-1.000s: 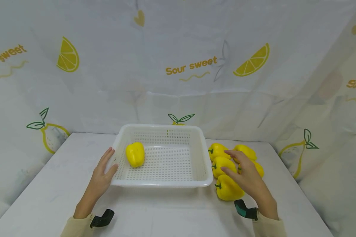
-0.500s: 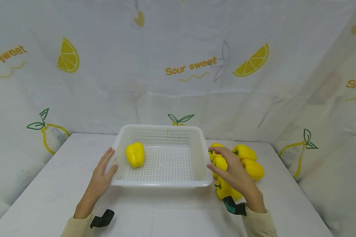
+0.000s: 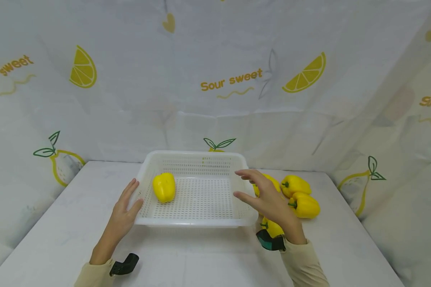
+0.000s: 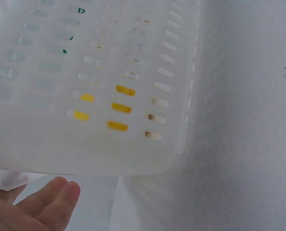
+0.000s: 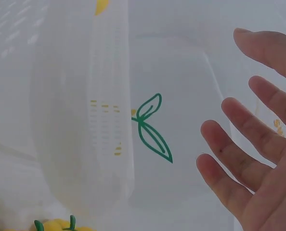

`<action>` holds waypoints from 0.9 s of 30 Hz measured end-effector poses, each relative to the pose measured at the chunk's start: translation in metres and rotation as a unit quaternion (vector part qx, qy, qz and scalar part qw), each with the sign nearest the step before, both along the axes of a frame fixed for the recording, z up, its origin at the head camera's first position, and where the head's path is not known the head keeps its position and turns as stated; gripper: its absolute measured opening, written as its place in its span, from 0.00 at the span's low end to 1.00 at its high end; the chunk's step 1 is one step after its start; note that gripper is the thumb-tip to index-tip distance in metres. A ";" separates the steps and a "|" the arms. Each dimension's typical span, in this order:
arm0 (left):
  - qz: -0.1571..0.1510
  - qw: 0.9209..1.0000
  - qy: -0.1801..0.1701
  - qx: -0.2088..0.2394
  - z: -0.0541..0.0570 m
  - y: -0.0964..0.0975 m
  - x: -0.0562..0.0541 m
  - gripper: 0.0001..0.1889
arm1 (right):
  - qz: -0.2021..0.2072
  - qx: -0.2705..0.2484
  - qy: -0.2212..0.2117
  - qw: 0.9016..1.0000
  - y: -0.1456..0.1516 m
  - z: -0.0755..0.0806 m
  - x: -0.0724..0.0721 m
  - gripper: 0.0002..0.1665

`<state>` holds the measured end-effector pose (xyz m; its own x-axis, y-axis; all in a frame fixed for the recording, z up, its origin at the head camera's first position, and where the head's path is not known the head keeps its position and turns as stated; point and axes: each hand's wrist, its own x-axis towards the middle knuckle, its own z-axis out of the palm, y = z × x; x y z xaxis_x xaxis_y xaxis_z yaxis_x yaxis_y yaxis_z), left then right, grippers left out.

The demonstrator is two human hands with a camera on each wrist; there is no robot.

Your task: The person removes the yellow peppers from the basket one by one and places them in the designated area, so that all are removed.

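A white slotted plastic basket point(image 3: 197, 222) stands on the table with one yellow bell pepper point(image 3: 164, 187) in its left part. My left hand point(image 3: 123, 211) is at the basket's left rim, thumb apart from the extended fingers; in the left wrist view its fingertips point(image 4: 61, 204) show just beyond the rim. Over the right rim hovers my right hand point(image 3: 267, 199), thumb and fingers spread, nothing in its grasp. The right wrist view shows those fingers point(image 5: 244, 159) loosely extended beside the basket wall point(image 5: 61, 96). My right hand partly covers yellow peppers point(image 3: 273, 227) behind it.
Two yellow bell peppers, a rear one point(image 3: 296, 185) and a nearer one point(image 3: 306, 205), lie on the white table point(image 3: 201, 259) to the right. A lemon-print curtain point(image 3: 215, 119) hangs behind the table and along the sides.
My right hand has moved left from over the peppers to the basket's right rim, staying spread. The left hand, the basket and the pepper inside have kept their places.
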<state>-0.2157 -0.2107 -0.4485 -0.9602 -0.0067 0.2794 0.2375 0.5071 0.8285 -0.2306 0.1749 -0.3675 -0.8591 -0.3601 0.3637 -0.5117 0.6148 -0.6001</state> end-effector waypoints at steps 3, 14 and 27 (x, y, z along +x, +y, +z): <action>0.000 1.000 0.000 0.001 0.000 0.000 0.000 0.30 | 0.015 -0.006 -0.005 1.000 -0.008 0.003 -0.003 0.33; 0.006 1.000 0.004 -0.006 -0.001 0.001 -0.001 0.30 | 0.040 0.002 -0.023 0.999 -0.030 0.011 -0.017 0.33; 0.003 1.000 0.001 -0.001 -0.001 0.001 -0.001 0.30 | 0.076 -0.019 -0.018 0.997 -0.046 0.006 -0.035 0.31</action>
